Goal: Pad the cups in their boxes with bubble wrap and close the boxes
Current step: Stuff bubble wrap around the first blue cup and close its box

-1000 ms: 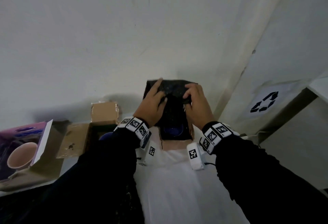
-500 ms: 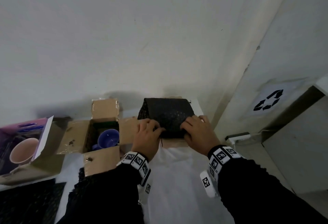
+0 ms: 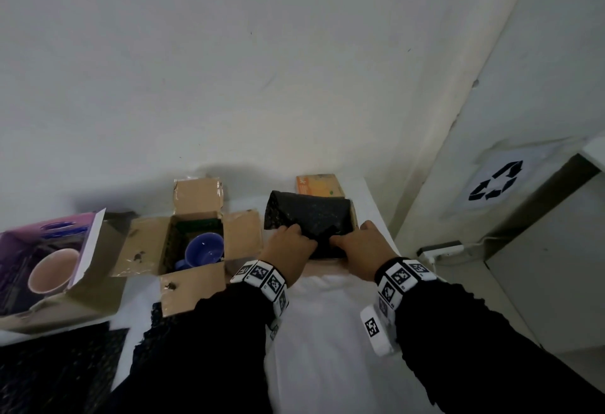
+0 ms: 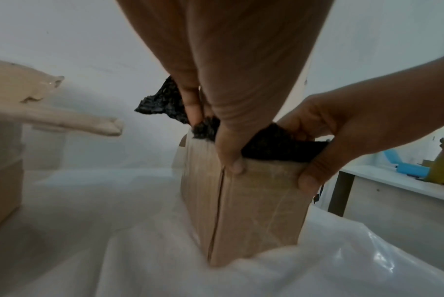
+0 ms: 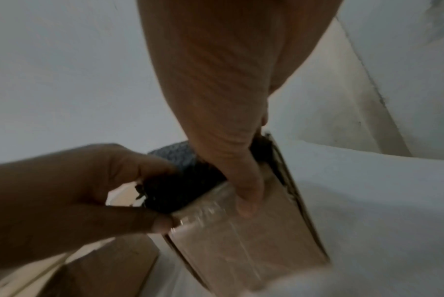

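A black bubble wrap sheet (image 3: 307, 217) lies over the top of the right cardboard box (image 3: 355, 217) and hides what is inside. My left hand (image 3: 289, 243) and right hand (image 3: 358, 245) both hold the box's near edge. In the left wrist view each thumb lies on the outer face of the box (image 4: 254, 211), while the fingers curl over the rim into the wrap (image 4: 271, 148). The right wrist view shows the same pinch on wrap (image 5: 180, 188) and box (image 5: 241, 241). The middle box (image 3: 147, 243) stands open with a blue cup (image 3: 204, 248) in it.
A purple printed box (image 3: 42, 263) with a pink cup pictured on it lies at the far left. More black bubble wrap (image 3: 49, 374) lies at the table's lower left. The wall is just behind the boxes. A bin with a recycling sign (image 3: 494, 181) stands to the right.
The wrap, held up over the right box a second ago with a blue cup visible beneath, now lies flat over the opening. Both hands have come back to the near rim.
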A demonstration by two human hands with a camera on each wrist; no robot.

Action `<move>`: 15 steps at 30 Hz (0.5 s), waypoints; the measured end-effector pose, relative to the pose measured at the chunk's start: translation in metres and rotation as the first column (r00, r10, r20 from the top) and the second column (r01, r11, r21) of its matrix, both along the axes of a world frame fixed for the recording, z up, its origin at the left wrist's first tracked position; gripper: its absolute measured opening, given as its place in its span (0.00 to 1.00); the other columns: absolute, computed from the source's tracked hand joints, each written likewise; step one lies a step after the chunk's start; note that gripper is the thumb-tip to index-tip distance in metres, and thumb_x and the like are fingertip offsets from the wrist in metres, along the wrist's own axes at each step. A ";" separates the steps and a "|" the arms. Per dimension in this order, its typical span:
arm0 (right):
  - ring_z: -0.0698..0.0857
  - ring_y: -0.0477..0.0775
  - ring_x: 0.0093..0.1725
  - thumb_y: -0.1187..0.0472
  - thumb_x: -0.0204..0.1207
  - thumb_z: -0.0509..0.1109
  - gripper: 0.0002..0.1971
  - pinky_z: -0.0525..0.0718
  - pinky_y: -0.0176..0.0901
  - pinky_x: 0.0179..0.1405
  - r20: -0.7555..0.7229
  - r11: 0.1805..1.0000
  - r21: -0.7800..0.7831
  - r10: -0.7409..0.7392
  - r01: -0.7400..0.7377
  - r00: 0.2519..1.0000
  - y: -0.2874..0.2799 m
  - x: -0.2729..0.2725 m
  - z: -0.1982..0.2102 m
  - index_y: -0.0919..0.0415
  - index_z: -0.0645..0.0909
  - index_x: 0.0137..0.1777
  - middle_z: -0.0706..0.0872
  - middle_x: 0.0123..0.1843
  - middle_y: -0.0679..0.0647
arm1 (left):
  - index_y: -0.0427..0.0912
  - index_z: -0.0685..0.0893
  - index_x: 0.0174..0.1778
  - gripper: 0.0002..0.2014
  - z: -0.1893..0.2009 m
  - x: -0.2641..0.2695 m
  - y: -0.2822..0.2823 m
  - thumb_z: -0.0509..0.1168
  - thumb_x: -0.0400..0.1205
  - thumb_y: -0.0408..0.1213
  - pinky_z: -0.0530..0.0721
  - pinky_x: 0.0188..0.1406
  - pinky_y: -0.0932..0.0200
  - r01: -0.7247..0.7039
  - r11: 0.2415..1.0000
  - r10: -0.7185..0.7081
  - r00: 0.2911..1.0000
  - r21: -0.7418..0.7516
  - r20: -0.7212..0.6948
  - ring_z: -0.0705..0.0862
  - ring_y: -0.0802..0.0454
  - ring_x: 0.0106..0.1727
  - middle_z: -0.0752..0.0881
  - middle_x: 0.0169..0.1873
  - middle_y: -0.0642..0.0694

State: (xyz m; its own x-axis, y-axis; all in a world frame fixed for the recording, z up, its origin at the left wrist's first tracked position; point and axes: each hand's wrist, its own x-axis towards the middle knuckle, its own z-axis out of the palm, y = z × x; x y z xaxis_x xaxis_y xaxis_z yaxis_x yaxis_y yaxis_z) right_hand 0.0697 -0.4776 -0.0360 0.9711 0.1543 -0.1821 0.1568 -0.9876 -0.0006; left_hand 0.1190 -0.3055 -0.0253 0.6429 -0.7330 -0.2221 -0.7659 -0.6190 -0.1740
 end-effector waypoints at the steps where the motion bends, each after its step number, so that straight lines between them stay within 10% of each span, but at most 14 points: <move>1: 0.82 0.60 0.46 0.64 0.75 0.62 0.12 0.70 0.48 0.60 -0.046 1.000 0.005 0.003 -0.003 0.999 0.001 0.000 0.004 0.52 0.80 0.56 0.88 0.49 0.52 | 0.46 0.81 0.56 0.13 0.003 0.000 -0.001 0.59 0.80 0.28 0.73 0.57 0.52 0.001 1.000 0.000 1.000 0.028 -0.030 0.78 0.43 0.58 0.84 0.52 0.45; 10: 0.81 0.57 0.55 0.62 0.79 0.59 0.11 0.65 0.52 0.58 -0.075 0.995 -0.091 0.020 -0.027 0.997 0.009 -0.014 -0.006 0.52 0.81 0.56 0.84 0.55 0.52 | 0.50 0.87 0.52 0.14 -0.024 -0.018 0.014 0.58 0.83 0.51 0.66 0.71 0.43 0.026 0.995 -0.024 0.999 -0.098 0.027 0.76 0.43 0.59 0.77 0.57 0.46; 15: 0.74 0.60 0.63 0.65 0.79 0.58 0.15 0.58 0.58 0.65 0.017 0.996 -0.087 0.021 -0.020 1.000 0.009 -0.027 -0.013 0.55 0.82 0.59 0.81 0.57 0.54 | 0.48 0.86 0.44 0.08 -0.034 -0.024 0.019 0.67 0.71 0.36 0.71 0.56 0.48 0.123 0.973 -0.075 0.969 -0.195 0.237 0.77 0.44 0.45 0.81 0.40 0.49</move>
State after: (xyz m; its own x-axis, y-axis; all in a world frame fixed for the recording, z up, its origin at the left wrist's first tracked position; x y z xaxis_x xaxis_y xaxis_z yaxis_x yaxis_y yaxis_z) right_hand 0.0429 -0.4689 -0.0490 0.9710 0.1587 -0.1787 0.1765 -0.9804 0.0880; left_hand 0.0953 -0.2865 -0.0597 0.5804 -0.8100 0.0840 -0.7805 -0.5828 -0.2261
